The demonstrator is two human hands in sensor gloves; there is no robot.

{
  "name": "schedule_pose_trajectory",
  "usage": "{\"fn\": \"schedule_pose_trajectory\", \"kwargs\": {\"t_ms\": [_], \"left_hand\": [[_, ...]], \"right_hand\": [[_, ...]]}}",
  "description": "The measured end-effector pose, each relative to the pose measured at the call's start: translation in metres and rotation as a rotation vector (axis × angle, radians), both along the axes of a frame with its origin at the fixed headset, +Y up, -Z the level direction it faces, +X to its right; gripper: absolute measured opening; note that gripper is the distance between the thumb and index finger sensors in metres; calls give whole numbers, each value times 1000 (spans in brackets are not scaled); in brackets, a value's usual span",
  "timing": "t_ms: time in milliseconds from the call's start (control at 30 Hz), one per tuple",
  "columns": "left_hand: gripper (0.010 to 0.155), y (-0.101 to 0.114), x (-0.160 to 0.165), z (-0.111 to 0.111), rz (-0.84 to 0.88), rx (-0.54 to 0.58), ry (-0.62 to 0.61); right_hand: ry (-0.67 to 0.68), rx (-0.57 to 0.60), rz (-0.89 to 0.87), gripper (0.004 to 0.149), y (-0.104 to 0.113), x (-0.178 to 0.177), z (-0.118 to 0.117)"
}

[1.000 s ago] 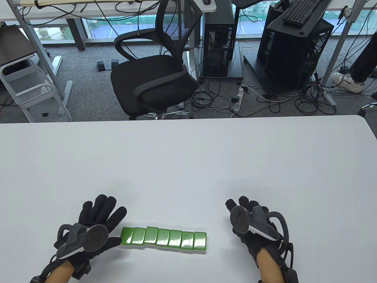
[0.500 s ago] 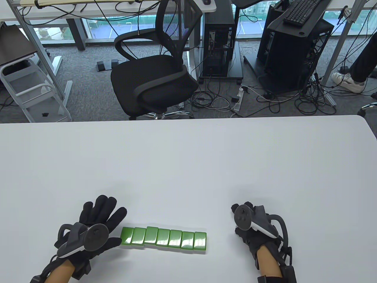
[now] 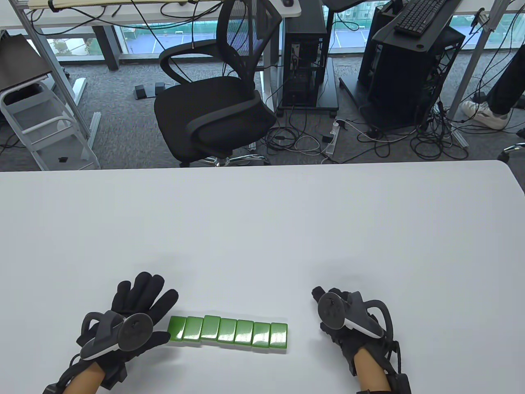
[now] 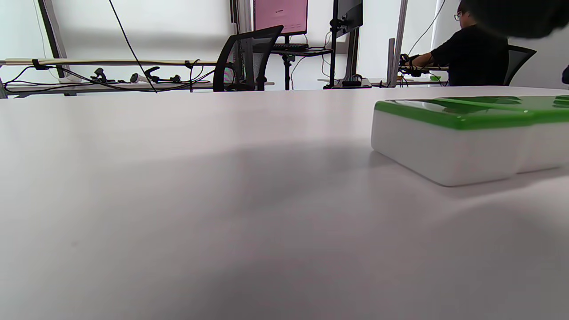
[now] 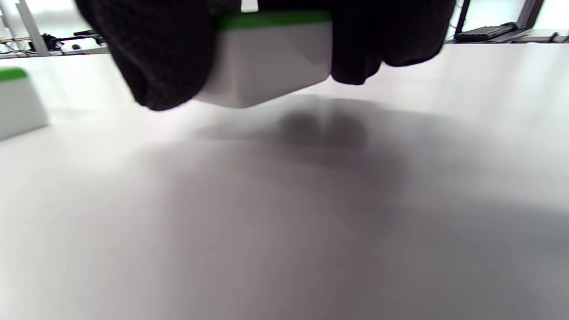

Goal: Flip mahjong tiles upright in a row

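— Green backs up, seven mahjong tiles [image 3: 228,332] lie flat in one row on the white table [image 3: 262,230], side against side, near the edge closest to me. The third from my left sits a touch farther from me than its neighbours.

— And your left hand?

— My left hand [image 3: 131,316] rests flat on the table at the left end of the row, fingers spread and slack, holding nothing. Its thumb comes right up to the end tile; whether it touches, I cannot tell from above. In the left wrist view that end tile [image 4: 449,142] shows its white body and green top, lying face down on the table.

— What about the right?

— My right hand [image 3: 348,328] is off to the right of the row, clear of the last tile. From above, the tracker [image 3: 344,314] hides most of the fingers. The right wrist view settles it: my gloved fingers [image 5: 160,58] pinch another tile [image 5: 271,58] from both sides, green back on top, white body below. It hangs just above the table, with its shadow underneath.

— Is the row visible from that wrist?

— Only its right end tile [image 5: 18,102], at the left edge of the view, well apart from the tile I am holding.
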State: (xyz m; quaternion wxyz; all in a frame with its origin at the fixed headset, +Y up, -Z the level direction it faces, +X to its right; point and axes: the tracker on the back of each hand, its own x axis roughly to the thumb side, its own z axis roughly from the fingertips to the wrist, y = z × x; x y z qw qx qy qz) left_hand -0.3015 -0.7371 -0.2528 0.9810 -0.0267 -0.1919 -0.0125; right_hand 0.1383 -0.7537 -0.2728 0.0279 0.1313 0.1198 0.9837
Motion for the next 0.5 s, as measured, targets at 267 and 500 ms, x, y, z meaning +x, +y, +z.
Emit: {"fn": "schedule_pose_trajectory", "kwargs": {"t_ms": [267, 500], "left_hand": [[86, -1, 3, 1, -12, 2, -13], [86, -2, 3, 1, -13, -4, -16]], "right_hand": [[177, -40, 7, 83, 8, -39, 19], [247, -46, 56, 86, 0, -56, 25]]}}
